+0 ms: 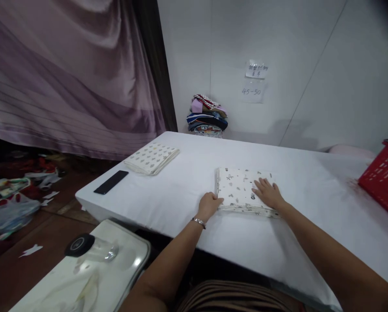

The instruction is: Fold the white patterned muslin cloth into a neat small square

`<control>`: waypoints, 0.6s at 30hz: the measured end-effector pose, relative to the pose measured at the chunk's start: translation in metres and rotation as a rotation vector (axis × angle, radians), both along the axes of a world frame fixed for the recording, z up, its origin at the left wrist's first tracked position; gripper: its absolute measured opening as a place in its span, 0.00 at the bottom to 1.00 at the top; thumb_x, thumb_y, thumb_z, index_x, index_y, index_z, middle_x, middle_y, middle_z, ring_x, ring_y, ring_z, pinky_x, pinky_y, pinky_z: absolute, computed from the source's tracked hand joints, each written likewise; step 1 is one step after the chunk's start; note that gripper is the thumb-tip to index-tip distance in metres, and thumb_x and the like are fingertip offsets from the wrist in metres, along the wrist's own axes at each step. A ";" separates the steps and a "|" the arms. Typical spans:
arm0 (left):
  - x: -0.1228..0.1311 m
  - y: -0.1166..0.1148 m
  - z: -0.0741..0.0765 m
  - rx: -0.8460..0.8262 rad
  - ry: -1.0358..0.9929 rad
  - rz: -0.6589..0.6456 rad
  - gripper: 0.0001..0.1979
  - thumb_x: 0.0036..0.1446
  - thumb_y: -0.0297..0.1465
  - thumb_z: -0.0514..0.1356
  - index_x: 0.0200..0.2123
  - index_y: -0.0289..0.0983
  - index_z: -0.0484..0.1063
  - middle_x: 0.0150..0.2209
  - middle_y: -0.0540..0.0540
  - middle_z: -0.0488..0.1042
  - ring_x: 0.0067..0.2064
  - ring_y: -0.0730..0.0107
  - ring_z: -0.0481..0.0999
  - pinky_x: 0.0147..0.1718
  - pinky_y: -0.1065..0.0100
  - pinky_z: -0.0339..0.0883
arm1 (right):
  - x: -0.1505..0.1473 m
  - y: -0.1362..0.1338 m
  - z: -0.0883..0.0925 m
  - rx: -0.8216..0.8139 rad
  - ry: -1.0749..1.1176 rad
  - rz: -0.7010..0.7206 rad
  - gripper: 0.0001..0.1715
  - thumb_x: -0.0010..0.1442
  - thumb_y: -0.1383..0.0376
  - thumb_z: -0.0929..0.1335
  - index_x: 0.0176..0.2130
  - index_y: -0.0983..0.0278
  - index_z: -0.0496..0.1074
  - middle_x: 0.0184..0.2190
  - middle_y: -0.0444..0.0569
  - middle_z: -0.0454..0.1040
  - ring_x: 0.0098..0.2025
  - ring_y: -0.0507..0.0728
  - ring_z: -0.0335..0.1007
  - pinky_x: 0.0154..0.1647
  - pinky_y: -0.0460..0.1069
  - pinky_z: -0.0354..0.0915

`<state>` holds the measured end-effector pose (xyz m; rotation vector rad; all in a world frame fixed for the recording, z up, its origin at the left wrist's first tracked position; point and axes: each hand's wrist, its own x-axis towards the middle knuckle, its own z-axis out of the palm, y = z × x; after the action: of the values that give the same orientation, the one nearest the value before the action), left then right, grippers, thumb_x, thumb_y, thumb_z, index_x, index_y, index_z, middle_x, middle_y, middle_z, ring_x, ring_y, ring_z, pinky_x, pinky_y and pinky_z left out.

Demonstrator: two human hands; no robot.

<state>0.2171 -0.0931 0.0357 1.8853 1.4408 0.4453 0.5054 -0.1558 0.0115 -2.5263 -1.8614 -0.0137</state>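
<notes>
A folded white cloth with small dark prints (237, 188) lies on the white-covered table (194, 169) in front of me. At its left edge my left hand (209, 204), with a bracelet on the wrist, pinches the near corner, thumb on top and the other fingers curled. My right hand (268, 193) rests flat on the cloth's right part, fingers spread. Farther left on the same table is a second folded cloth with grey heart shapes (152, 158), which neither hand touches.
A black phone (111, 182) lies by the table's left edge. To the right stands a red basket (384, 177). Folded clothes (207, 115) are stacked by the wall. At lower left, a clear bottle with a black lid (95, 249) lies on a white surface (116, 238).
</notes>
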 end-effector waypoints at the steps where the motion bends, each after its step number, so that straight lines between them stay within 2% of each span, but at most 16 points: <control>1: 0.003 -0.001 0.003 0.051 0.018 0.008 0.09 0.49 0.37 0.61 0.29 0.37 0.70 0.33 0.46 0.74 0.34 0.68 0.73 0.32 0.69 0.63 | -0.003 -0.002 -0.003 -0.010 -0.006 0.015 0.33 0.65 0.50 0.50 0.64 0.60 0.52 0.67 0.52 0.45 0.68 0.62 0.37 0.62 0.65 0.43; 4: 0.021 -0.003 0.015 0.308 0.078 -0.039 0.15 0.51 0.33 0.59 0.44 0.37 0.69 0.49 0.42 0.71 0.50 0.62 0.69 0.47 0.65 0.63 | -0.007 -0.005 -0.008 -0.020 -0.025 0.018 0.33 0.65 0.51 0.50 0.64 0.60 0.53 0.67 0.52 0.45 0.67 0.62 0.38 0.62 0.65 0.43; 6: 0.036 -0.003 0.020 0.489 0.110 -0.169 0.21 0.55 0.33 0.56 0.53 0.37 0.64 0.58 0.41 0.63 0.60 0.61 0.60 0.57 0.62 0.54 | -0.007 -0.004 -0.009 -0.013 -0.034 0.020 0.33 0.65 0.51 0.50 0.64 0.60 0.53 0.67 0.52 0.46 0.67 0.62 0.38 0.62 0.65 0.44; 8: 0.048 0.000 0.017 0.574 0.156 -0.297 0.25 0.58 0.36 0.53 0.58 0.37 0.59 0.64 0.42 0.55 0.66 0.60 0.49 0.63 0.57 0.43 | -0.006 -0.004 -0.008 -0.011 -0.034 0.026 0.33 0.65 0.51 0.50 0.64 0.60 0.53 0.67 0.52 0.45 0.67 0.62 0.38 0.62 0.65 0.44; 10: 0.054 0.006 0.007 0.505 0.226 -0.347 0.28 0.60 0.41 0.50 0.61 0.37 0.55 0.66 0.42 0.49 0.67 0.58 0.42 0.64 0.52 0.38 | -0.006 -0.005 -0.008 -0.013 -0.026 0.027 0.33 0.65 0.51 0.50 0.64 0.60 0.52 0.67 0.51 0.45 0.67 0.62 0.38 0.62 0.64 0.43; 14: 0.050 0.014 -0.014 0.334 0.269 -0.307 0.31 0.60 0.46 0.44 0.64 0.39 0.51 0.68 0.46 0.42 0.68 0.59 0.37 0.63 0.48 0.40 | -0.009 -0.005 -0.003 -0.027 0.021 0.019 0.33 0.65 0.51 0.51 0.64 0.59 0.53 0.67 0.52 0.46 0.67 0.63 0.38 0.62 0.65 0.42; 18: 0.048 0.014 -0.015 0.317 0.247 -0.305 0.33 0.59 0.46 0.44 0.64 0.37 0.50 0.68 0.46 0.40 0.68 0.59 0.35 0.63 0.49 0.41 | -0.007 0.010 0.012 0.021 0.038 0.003 0.33 0.65 0.50 0.52 0.64 0.59 0.54 0.66 0.53 0.46 0.67 0.64 0.38 0.63 0.65 0.43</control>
<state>0.2649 -0.0789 0.0203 2.4409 1.2563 0.3142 0.4982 -0.1457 0.0231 -2.4919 -1.8420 0.0140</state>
